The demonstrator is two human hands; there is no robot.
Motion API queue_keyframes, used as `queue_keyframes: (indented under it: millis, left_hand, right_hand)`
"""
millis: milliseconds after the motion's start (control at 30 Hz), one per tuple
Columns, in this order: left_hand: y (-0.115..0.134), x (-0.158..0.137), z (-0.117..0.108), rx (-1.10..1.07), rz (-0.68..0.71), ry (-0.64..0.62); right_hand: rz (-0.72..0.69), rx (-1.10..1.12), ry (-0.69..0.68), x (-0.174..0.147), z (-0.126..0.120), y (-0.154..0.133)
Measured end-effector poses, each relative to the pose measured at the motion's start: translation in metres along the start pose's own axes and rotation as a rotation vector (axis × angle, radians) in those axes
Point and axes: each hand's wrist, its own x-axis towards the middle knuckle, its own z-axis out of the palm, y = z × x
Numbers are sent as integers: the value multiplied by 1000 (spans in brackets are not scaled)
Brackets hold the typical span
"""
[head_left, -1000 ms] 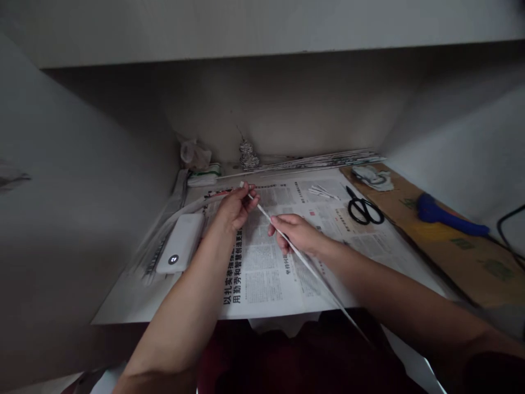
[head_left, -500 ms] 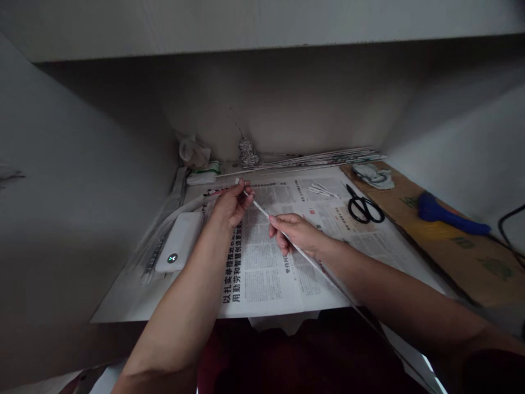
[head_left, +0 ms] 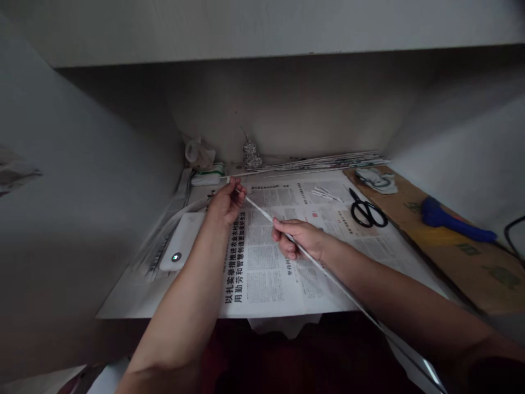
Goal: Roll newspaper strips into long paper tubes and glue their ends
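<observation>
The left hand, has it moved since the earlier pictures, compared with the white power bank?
Yes. The left hand has moved away from the person, now reaching past the power bank's far end.

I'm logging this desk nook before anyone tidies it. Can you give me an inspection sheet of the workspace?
Surface: white desk covered by spread printed newspaper.
Job's things: long thin rolled paper stick, slanting over the newspaper.
Clutter: black scissors, white power bank, bundle of rolled paper sticks, blue-handled tool on brown cardboard.
Hands: left hand pinches the stick's far end; right hand grips its middle.
Cables: black cable, right edge.
Surroundings: plain pale walls, shelf overhead.
</observation>
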Motion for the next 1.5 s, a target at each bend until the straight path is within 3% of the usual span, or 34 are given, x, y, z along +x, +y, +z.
queue_keyframes:
  millis: [100, 300, 467, 733, 900, 1067, 1233, 1500]
  left_hand:
    - [2, 1, -1, -23, -8, -7]
    - [6, 3, -4, -1, 19, 36]
    - [7, 4, -7, 26, 7, 14]
    - [12, 8, -11, -7, 21, 37]
    - [8, 4, -8, -36, 24, -16]
    - [-7, -1, -2, -69, -23, -208]
    - [-18, -5, 3, -31, -54, -296]
    - [-19, -3, 2, 8, -39, -290]
  right_hand:
    - [75, 117, -125, -4, 6, -1]
    - [-64, -144, 64, -6, 13, 1]
    - [-17, -90, 44, -5, 11, 0]
    - [-13, -259, 45, -6, 2, -3]
    - [23, -134, -49, -6, 3, -5]
    - [-25, 45, -37, -2, 2, -3]
    - [-103, -24, 35, 0, 2, -1]
    - [-129, -85, 114, -1, 6, -2]
